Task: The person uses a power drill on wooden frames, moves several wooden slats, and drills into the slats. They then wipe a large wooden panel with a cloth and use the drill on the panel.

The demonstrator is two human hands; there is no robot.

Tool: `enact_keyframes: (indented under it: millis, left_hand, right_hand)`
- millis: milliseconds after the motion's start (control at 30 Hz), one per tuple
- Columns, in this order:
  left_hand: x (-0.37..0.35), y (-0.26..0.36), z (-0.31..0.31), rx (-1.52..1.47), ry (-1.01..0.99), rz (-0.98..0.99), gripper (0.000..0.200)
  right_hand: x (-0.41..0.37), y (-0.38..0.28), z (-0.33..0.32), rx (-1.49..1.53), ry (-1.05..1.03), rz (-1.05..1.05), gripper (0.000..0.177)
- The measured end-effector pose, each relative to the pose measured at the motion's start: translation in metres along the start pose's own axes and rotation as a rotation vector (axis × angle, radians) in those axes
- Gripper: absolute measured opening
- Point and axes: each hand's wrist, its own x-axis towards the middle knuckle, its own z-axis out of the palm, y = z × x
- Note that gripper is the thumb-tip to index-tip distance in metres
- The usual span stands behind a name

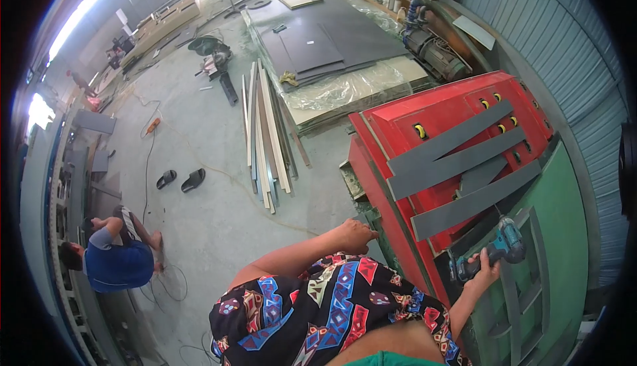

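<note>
My right hand is closed around the handle of a teal cordless drill, which sits over the green panel with its bit pointing toward the nearest grey strip. That strip lies with the other grey strips across the red desk, some crossing a shorter piece, with yellow rollers showing between and beside them. My left hand is by the desk's near edge, fingers partly curled; I cannot tell whether it holds anything. To handle the drill well, I'd keep my wrist firm and in line with the body, stay off the trigger while the bit is near the strips, and mind the grey frame just beside it. My left hand is best kept well apart from the bit.
</note>
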Motion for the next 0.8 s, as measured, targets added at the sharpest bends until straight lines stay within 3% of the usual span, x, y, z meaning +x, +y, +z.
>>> enact_keyframes:
  millis: [333, 400, 500, 733, 800]
  left_hand:
    - [-0.015, -0.006, 0.007, -0.055, 0.014, -0.107, 0.031]
    - [-0.017, -0.006, 0.011, -0.076, 0.229, -0.043, 0.027]
    - [-0.012, -0.008, 0.014, -0.110, 0.336, -0.047, 0.022]
    - [0.006, -0.009, 0.019, -0.121, 0.357, -0.080, 0.013]
    - [0.008, -0.009, 0.018, -0.082, 0.219, -0.072, 0.018]
  right_hand:
    - [0.008, 0.009, 0.014, -0.015, -0.108, 0.038, 0.018]
    - [0.014, 0.013, 0.011, -0.054, -0.085, 0.019, 0.017]
    - [0.012, 0.010, 0.013, -0.042, -0.087, 0.029, 0.016]
    - [0.014, 0.007, 0.012, -0.045, -0.020, 0.054, 0.016]
    - [0.020, 0.012, 0.004, -0.032, 0.000, 0.040, 0.016]
